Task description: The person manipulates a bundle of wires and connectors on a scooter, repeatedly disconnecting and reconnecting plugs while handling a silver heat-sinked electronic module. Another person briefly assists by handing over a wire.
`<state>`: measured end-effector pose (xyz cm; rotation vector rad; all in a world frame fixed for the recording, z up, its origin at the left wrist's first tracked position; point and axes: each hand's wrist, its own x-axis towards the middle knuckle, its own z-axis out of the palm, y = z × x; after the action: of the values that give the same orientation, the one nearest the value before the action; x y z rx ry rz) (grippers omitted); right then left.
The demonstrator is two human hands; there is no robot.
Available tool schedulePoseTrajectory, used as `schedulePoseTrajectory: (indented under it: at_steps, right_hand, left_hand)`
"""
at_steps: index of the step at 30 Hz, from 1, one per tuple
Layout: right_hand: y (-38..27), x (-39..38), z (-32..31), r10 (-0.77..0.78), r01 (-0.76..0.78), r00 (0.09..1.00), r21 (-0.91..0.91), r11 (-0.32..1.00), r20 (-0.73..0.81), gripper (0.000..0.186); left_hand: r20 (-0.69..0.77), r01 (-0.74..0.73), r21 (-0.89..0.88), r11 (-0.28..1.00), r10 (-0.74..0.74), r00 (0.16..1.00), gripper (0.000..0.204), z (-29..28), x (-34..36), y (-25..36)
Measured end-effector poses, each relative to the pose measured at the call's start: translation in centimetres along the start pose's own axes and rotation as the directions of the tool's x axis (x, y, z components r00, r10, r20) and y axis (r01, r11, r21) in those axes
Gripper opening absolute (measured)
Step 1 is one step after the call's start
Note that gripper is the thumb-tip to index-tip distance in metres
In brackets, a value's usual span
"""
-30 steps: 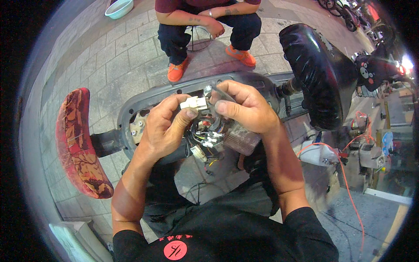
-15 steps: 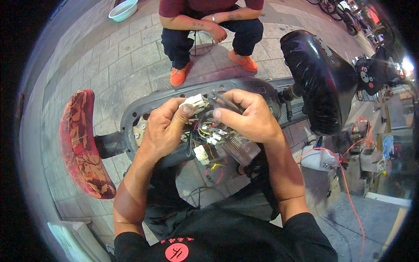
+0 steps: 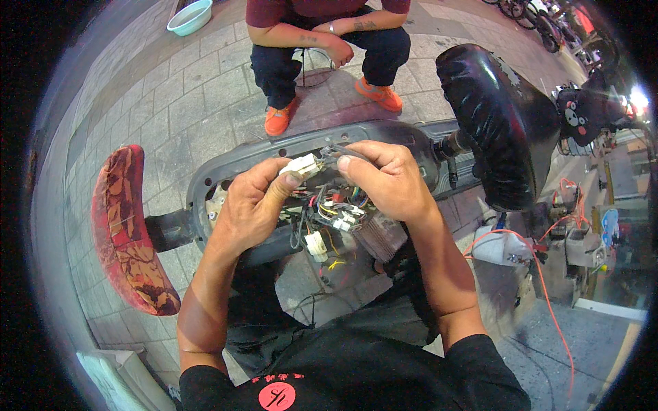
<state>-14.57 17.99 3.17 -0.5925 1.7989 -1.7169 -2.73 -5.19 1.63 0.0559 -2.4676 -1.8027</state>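
Note:
Over the opened grey body of an electric scooter, my left hand pinches a white wire connector between thumb and fingers. Dark wires run from the connector's right end to my right hand, which is closed on them with thumb and forefinger. Below my hands hangs a tangle of coloured wires with several small white plugs. Another white connector dangles lower left of these. A finned metal controller box sits beside the wires, partly behind my right forearm.
A black saddle rises at the right, a red patterned seat at the left. Across from me a person in orange shoes sits with forearms crossed. An orange cable trails over the right-hand ground past a white container. A pale basin stands far left.
My right hand has shifted slightly, and the dark wires now show more plainly between both hands. The white connector has turned a little and moved slightly left.

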Motion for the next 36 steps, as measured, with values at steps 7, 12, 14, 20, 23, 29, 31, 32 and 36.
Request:
schedulePoseTrajectory:
  at_steps: [7, 12, 14, 20, 23, 29, 31, 32, 36]
  right_hand:
    - [0.6, 0.7, -0.8, 0.043, -0.050, 0.997, 0.105, 0.993, 0.067, 0.025]
    - [0.0, 0.8, -0.5, 0.084, -0.088, 0.996, 0.107, 0.990, 0.043, 0.027]
    - [-0.9, 0.6, 0.1, 0.085, -0.086, 0.996, 0.090, 0.992, 0.009, 0.027]
    - [-3.5, -0.2, 2.0, -0.035, 0.016, 0.995, -0.198, 0.980, -0.096, 0.028]
    - [-3.0, -0.3, 2.1, -0.115, 0.079, 0.988, -0.291, 0.953, -0.106, 0.027]
    - [-3.0, -0.3, 2.4, -0.133, 0.099, 0.986, -0.290, 0.952, -0.099, 0.029]
    - [-3.0, -0.4, 2.5, -0.115, 0.074, 0.985, -0.293, 0.953, -0.126, 0.029]
    - [-3.0, -0.5, 2.6, -0.106, 0.061, 0.985, -0.295, 0.953, -0.140, 0.030]
    - [-3.3, -0.4, 2.7, -0.054, 0.005, 0.984, -0.279, 0.960, -0.168, 0.032]
  left_hand:
    - [0.049, -0.017, -0.013, 1.000, 0.017, 0.999, 0.033, -0.2, 0.1, 0.4]
    - [0.119, 0.072, -0.129, 0.989, -0.057, 0.991, 0.034, -0.7, 0.1, 0.3]
    - [0.113, 0.083, -0.177, 0.981, -0.064, 0.992, 0.036, -0.7, 0.1, 0.0]
    - [0.042, 0.009, -0.291, 0.957, 0.003, 0.999, 0.040, -0.2, -0.3, -0.1]
    - [0.013, 0.008, -0.252, 0.968, -0.005, 1.000, 0.037, 0.0, -0.1, -0.3]
    - [0.019, -0.107, -0.103, 0.989, 0.110, 0.994, 0.034, -0.4, 0.3, -1.1]
    - [0.052, -0.068, -0.111, 0.992, 0.074, 0.996, 0.034, -0.6, 0.4, -0.8]
    - [0.062, -0.071, -0.094, 0.993, 0.077, 0.995, 0.034, -0.6, 0.6, -0.8]
    - [0.088, -0.023, -0.126, 0.992, 0.034, 0.996, 0.036, -0.8, 0.5, -0.1]
